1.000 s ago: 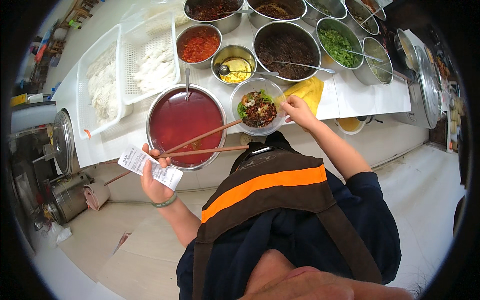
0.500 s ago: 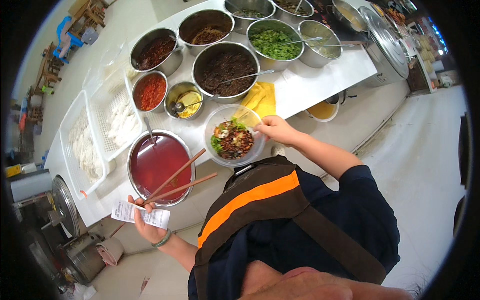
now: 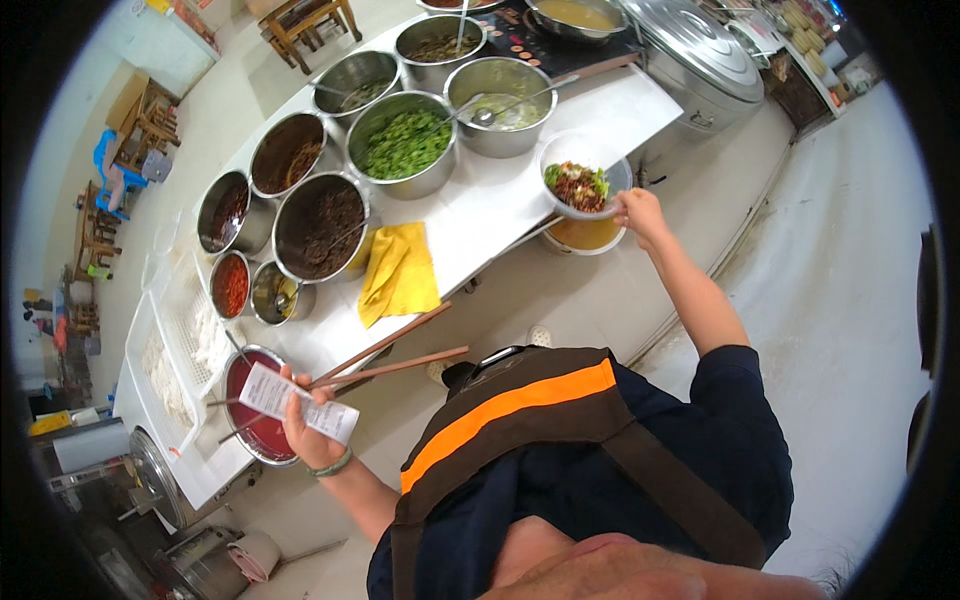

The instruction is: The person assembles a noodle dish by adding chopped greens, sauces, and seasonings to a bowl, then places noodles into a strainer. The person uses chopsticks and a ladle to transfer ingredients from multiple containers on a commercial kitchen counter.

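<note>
My right hand (image 3: 640, 214) pinches the rim of a clear plastic bowl (image 3: 602, 150), held out past the table edge at the right. Green leaves and dark, reddish minced toppings (image 3: 577, 188) lie in it. Under the bowl, a bucket (image 3: 585, 250) with orange-yellow liquid partly shows. At the lower left my left hand (image 3: 312, 430) is closed around long brown chopsticks (image 3: 415, 367) and a white printed paper slip (image 3: 267, 390). That hand and the slip cover part of a steel basin (image 3: 271, 461) of red liquid.
On the white table (image 3: 490, 215) stand several steel pots, among them one of chopped greens (image 3: 410, 186) and one of dark mince (image 3: 357, 265). A yellow cloth (image 3: 400, 275) lies near its front edge. White noodle baskets (image 3: 180, 290) stand left; a big lidded pot (image 3: 700, 50), far right.
My right hand has carried the clear bowl right and away from me, from beside the yellow cloth to over the bucket. The left hand keeps its chopsticks and slip. The view has shifted right.
</note>
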The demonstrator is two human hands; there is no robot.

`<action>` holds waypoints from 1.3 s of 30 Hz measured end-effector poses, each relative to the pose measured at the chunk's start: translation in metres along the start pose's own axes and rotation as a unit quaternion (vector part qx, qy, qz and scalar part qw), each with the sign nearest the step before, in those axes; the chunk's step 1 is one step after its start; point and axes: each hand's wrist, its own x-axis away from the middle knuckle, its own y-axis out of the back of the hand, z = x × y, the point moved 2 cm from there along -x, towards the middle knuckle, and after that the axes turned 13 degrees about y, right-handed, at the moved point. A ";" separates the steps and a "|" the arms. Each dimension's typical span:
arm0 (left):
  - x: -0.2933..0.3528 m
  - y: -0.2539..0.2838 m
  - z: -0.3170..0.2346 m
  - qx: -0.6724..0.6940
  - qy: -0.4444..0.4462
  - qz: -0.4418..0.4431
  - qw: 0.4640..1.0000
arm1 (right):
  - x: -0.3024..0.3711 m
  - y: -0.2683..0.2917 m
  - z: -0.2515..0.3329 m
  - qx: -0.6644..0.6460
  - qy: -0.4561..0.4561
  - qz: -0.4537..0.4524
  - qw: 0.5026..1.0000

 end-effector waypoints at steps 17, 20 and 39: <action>-0.061 -0.148 0.119 -0.059 0.078 0.096 0.991 | -0.119 0.084 -0.084 0.061 0.004 0.007 0.998; -0.073 -0.157 0.132 -0.040 0.099 0.127 0.986 | -0.061 0.099 -0.104 0.102 0.038 0.011 0.994; -0.138 -0.313 0.225 -0.046 0.113 0.092 0.988 | -0.192 0.112 -0.048 0.037 0.044 0.121 0.991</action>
